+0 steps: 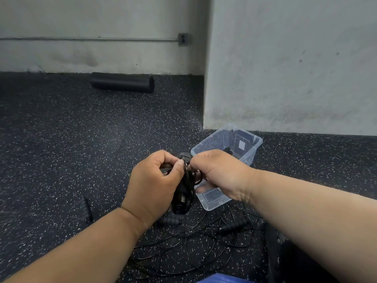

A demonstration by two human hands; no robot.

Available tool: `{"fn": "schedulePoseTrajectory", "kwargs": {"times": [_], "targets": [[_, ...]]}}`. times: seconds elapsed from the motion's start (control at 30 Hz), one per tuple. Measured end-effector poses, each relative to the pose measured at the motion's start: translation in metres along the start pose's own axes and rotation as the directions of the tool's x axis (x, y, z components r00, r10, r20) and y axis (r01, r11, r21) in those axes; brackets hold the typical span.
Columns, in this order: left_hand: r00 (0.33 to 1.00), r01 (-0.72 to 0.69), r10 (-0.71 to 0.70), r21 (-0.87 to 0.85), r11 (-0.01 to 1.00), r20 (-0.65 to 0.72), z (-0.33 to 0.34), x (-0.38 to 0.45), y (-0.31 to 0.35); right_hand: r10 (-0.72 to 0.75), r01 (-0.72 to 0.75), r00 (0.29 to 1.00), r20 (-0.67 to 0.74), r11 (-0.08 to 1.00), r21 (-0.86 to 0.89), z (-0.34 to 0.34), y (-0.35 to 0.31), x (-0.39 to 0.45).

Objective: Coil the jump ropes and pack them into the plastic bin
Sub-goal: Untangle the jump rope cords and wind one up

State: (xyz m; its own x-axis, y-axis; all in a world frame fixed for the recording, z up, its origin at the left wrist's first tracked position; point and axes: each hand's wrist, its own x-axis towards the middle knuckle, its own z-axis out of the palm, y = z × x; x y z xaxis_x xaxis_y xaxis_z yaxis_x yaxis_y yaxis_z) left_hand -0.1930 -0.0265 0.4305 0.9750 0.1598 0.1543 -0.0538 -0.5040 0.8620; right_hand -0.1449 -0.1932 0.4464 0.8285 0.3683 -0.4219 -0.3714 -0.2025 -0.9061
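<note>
My left hand (pixel 155 180) grips the black handles of a jump rope (pixel 183 193), held upright above the floor with thin cord looped around them. My right hand (pixel 216 174) pinches the cord at the top of the bundle, close to my left thumb. A clear plastic bin (pixel 251 139) stands just behind my right hand, with something dark inside near its far wall. Loose black rope (pixel 195 242) lies tangled on the floor below my hands, with handles (pixel 169 221) among it.
Another black handle (pixel 86 209) lies on the speckled rubber floor to the left. A black foam roller (pixel 122 82) rests against the far wall. A grey wall corner (pixel 206 99) juts out right behind the bin. A dark object (pixel 285 258) sits at lower right.
</note>
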Motion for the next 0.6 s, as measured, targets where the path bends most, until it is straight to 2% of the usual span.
{"fn": "schedulePoseTrajectory", "kwargs": {"times": [0.13, 0.3, 0.43, 0.6], "targets": [[0.997, 0.051, -0.050, -0.010, 0.999, 0.055, -0.003, 0.000, 0.001, 0.121, -0.118, 0.993, -0.012, 0.981, 0.155, 0.002, -0.001, -0.001], [0.990, 0.063, -0.071, 0.071, 0.996, 0.124, -0.009, 0.004, 0.002, 0.148, -0.179, 0.979, 0.137, 0.949, 0.258, -0.003, 0.000, -0.006], [0.976, 0.108, -0.120, 0.073, 0.991, 0.183, -0.014, 0.006, 0.002, 0.124, -0.173, 0.969, 0.212, 0.957, 0.231, -0.007, 0.002, -0.003], [0.966, 0.194, -0.190, -0.004, 0.981, 0.176, -0.016, 0.006, 0.001, 0.033, -0.035, 0.990, 0.138, 0.999, 0.016, -0.013, 0.000, 0.004]]}}
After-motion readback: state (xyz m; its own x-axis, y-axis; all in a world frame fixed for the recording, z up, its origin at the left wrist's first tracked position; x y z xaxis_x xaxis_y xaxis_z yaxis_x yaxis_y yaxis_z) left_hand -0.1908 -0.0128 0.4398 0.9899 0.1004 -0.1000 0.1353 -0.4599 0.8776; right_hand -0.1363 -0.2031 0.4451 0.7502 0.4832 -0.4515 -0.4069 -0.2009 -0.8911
